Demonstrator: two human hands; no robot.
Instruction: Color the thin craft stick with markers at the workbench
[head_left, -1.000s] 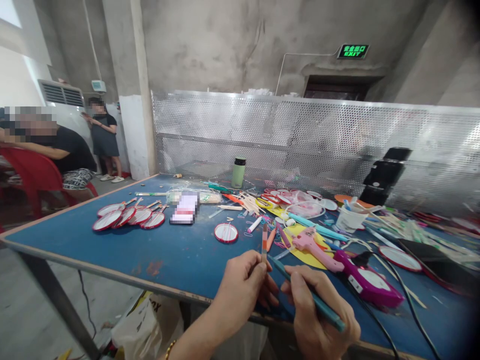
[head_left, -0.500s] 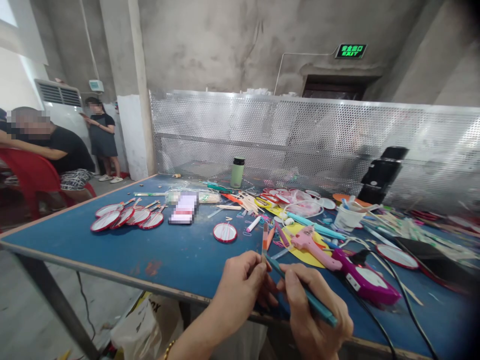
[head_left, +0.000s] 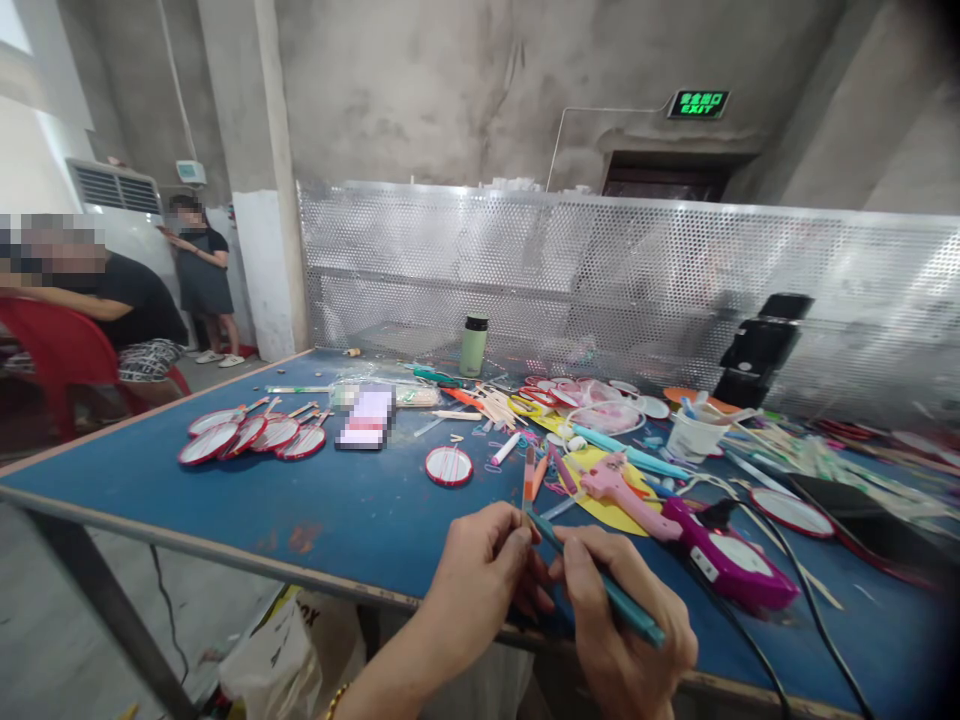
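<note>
Between the thumb and fingers of my left hand point(head_left: 487, 560) is a flat wooden stick point(head_left: 529, 475), held upright, with orange and dark bands coloured on its upper part. My right hand point(head_left: 630, 610) grips a teal marker pen point(head_left: 626, 605) slantwise, its tip touching or very close to the stick just above my left fingertips. Past the hands lies a round white disc with a red rim point(head_left: 449, 466). A white marker with a pink end point(head_left: 505, 448) and an orange marker point(head_left: 540, 476) rest nearby.
Several red-rimmed round paddles point(head_left: 251, 434) lie at the left by a phone point(head_left: 366, 418). A green bottle point(head_left: 473, 347) stands at the back. To the right are a pink glue gun point(head_left: 626, 490), a purple power strip point(head_left: 739, 565) with black cables, and a white cup point(head_left: 696, 436).
The pen and my right hand have shifted very slightly left. My left hand keeps its hold on the stick. The camera view has moved a little.
</note>
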